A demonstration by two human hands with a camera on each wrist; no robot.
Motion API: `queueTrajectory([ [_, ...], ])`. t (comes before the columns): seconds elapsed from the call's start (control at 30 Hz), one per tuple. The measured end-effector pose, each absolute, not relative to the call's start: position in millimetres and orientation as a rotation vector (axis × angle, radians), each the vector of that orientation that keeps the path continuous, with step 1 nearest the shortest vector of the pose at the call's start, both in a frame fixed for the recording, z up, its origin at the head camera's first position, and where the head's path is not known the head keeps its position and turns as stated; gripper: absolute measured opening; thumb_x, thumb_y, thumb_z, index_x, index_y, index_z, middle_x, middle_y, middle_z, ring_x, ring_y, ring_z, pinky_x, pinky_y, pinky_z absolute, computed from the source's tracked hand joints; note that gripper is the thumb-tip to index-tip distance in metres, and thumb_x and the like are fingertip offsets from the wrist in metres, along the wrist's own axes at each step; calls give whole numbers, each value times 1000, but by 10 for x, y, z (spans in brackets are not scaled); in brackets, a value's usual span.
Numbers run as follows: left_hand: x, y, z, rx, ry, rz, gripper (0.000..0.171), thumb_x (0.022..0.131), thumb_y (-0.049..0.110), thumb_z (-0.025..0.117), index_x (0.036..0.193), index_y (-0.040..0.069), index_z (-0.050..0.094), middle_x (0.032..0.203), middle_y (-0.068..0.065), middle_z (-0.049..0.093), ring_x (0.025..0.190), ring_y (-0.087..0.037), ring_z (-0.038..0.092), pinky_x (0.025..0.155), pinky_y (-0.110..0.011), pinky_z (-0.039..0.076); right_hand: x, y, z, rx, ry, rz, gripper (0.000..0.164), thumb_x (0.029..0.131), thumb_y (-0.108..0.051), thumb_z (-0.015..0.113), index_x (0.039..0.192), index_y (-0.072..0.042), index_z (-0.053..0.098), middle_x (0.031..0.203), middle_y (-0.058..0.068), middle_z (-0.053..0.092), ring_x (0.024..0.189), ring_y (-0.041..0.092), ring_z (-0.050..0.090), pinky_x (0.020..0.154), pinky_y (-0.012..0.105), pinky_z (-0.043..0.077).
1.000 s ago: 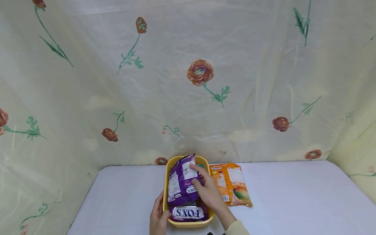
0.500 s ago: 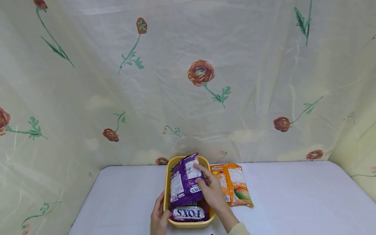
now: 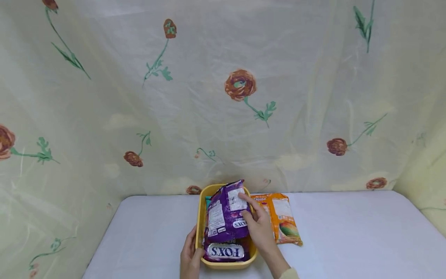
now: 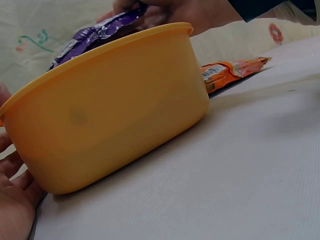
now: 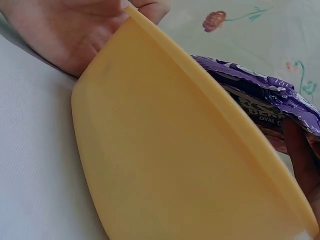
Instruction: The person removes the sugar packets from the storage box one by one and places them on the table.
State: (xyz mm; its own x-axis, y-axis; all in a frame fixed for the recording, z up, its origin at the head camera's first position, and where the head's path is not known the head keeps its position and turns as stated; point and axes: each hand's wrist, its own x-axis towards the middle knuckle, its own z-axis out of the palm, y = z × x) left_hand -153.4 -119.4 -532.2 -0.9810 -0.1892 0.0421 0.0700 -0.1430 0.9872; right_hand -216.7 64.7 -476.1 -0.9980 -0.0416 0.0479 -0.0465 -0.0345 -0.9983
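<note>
My right hand (image 3: 260, 230) grips a purple Fox's candy bag (image 3: 223, 217) by its right side. The bag lies tilted over the yellow plastic basket (image 3: 228, 266). Beneath it, inside the basket, a second purple Fox's bag (image 3: 227, 252) shows its large logo. A strip of a teal packet (image 3: 208, 201) peeks out on the left. My left hand (image 3: 190, 255) holds the basket's near left side, thumb at the rim. In the right wrist view, fingers (image 5: 299, 155) reach under the purple bag's edge (image 5: 295, 107). The basket's bottom is hidden.
An orange Fox's bag (image 3: 286, 219) with a mango picture lies flat on the white table (image 3: 341, 236), just right of the basket. A flowered curtain (image 3: 195, 97) hangs behind the table and along both sides.
The held purple bag has shifted slightly right with my right hand, showing more teal packet at the left. The left hand keeps its hold on the basket.
</note>
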Motion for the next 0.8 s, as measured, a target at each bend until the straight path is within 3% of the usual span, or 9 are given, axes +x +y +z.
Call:
queueTrajectory([
  [0.1,-1551,-1186,-5311,179,-1952,-2253,71,75,-9,39,145,-1,31,148,-23,36,136,-26,34,95,-3,36,-2162,692,-4769,121,-2154,2254,44,94,-3,45,132,-24,54,147,3,40,121,31,53,93,32,54],
  [0.33,-1534,-1181,-5286,177,-1969,-2233,71,74,-9,39,144,-3,31,148,-25,35,137,-31,32,96,-3,35,-2105,844,-4804,56,-2132,2275,45,94,-2,43,134,-21,52,148,2,39,111,23,59,82,27,58],
  [0.6,-1527,-1181,-5277,210,-2025,-2227,72,74,-8,40,145,-3,29,149,-25,33,139,-34,30,99,-6,34,-2051,999,-4837,-33,-2191,2236,45,96,-5,42,136,-23,50,156,1,27,137,24,36,94,18,49],
  [0.8,-1518,-1181,-5255,230,-2059,-2214,72,74,-7,40,145,-3,28,149,-24,33,140,-34,30,103,-12,35,-2045,1046,-4858,-6,-2186,2244,45,95,-4,42,136,-23,50,156,1,27,140,21,30,95,9,43],
])
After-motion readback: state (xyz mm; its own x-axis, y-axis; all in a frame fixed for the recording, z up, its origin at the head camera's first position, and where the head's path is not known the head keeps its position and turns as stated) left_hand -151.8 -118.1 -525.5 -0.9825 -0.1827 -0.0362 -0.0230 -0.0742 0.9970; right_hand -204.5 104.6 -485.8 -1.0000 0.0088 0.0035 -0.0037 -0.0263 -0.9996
